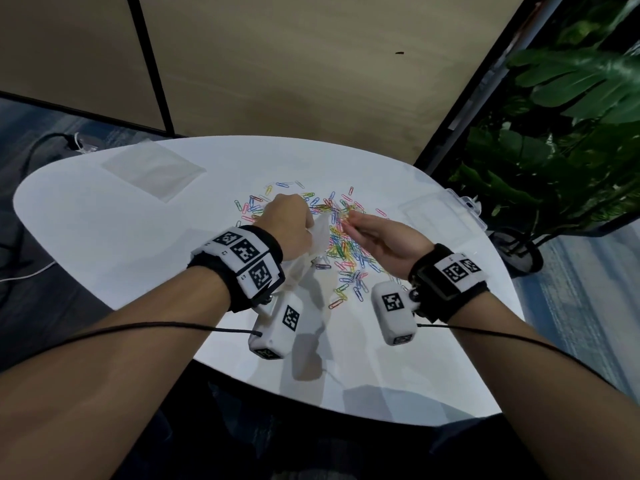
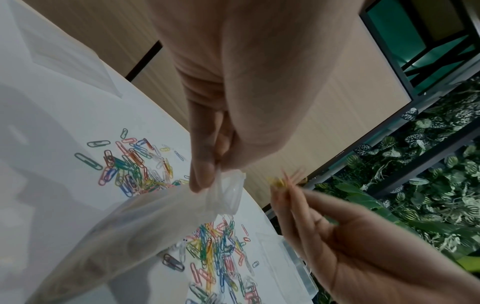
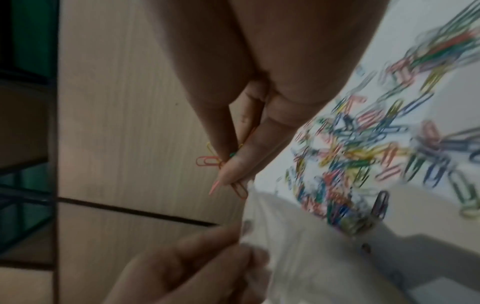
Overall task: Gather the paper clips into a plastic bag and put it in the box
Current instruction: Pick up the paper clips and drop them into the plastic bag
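Observation:
Coloured paper clips [image 1: 341, 237] lie scattered over the middle of the white table [image 1: 104, 244]. My left hand [image 1: 289, 223] pinches the rim of a clear plastic bag [image 1: 318, 237], which hangs down from it above the clips; the bag [image 2: 135, 222] shows close up in the left wrist view, and the bag [image 3: 306, 263] is blurred in the right wrist view. My right hand [image 1: 374, 233] pinches a small bunch of paper clips [image 3: 207, 161] just right of the bag's mouth. A clear plastic box [image 1: 440, 216] sits at the table's right edge.
More flat clear plastic bags [image 1: 152, 169] lie at the table's far left. A large leafy plant [image 1: 554, 133] on a wheeled stand crowds the right edge. A beige panel wall [image 1: 311, 64] rises behind the table. Cables trail on the floor at left.

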Available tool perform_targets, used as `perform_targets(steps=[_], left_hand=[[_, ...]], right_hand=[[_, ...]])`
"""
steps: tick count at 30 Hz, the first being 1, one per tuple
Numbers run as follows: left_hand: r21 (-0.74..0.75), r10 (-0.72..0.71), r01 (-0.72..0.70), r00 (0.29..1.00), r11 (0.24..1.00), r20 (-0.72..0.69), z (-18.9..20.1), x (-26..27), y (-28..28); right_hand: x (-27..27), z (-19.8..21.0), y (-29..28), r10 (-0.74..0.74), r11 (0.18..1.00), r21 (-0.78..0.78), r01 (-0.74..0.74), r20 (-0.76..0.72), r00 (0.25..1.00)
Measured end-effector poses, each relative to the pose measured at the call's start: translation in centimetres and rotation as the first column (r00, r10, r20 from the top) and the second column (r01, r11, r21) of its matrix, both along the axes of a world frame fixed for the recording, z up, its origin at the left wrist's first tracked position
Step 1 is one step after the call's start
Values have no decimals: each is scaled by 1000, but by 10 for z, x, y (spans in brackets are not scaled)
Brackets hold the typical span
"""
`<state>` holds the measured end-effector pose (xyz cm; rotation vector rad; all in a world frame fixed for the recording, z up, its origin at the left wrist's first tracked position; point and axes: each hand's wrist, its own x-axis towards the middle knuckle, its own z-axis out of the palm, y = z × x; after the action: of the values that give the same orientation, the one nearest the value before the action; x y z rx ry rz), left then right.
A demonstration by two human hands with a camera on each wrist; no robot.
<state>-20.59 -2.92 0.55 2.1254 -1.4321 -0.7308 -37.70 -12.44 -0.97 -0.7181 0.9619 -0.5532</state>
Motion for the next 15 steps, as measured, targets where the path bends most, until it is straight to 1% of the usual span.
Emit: perform_targets(steps=[1,2,5,7,8,9,10,12,13,14,15], left_hand=[[-3,-9,9,1000,1000,-3,0,-1,0],[-7,-18,18,1000,1000,-4,0,-2,0],[-9,-33,33,999,999,0,0,-3,0],[-9,-36,36,999,999,5,-1,-1,0],[-8,-36,36,999,999,2,-1,-1,0],[-5,-36,36,999,999,-2,-1,-1,0],[-3,-40,40,999,999,-7,-1,-1,1],[-1,-57,57,998,998,-15,0,-4,1],[-2,-65,65,998,998,-18,0,-6,1],[-4,-66,66,998,998,-18,1,-7,1],[-7,-63,63,998,998,-14,1,-8,0]], right_hand=[[7,4,7,22,1000,-16,-22,3,1000],[14,3,14,45,997,-57,-47,-38,998],[28,-9,27,43,966,-237,-105,-252,967],[35,-19,33,37,933,-317,-168,-381,924],[38,-25,34,40,907,-356,-223,-454,890],[39,-27,36,37,864,-406,-298,-539,841],[40,-28,36,23,799,-458,-390,-626,780],[38,-22,38,11,615,-498,-612,-770,638],[37,-18,40,21,518,-493,-699,-810,587],[35,-14,40,26,445,-503,-741,-820,572],[31,-11,37,33,430,-518,-739,-809,587]])
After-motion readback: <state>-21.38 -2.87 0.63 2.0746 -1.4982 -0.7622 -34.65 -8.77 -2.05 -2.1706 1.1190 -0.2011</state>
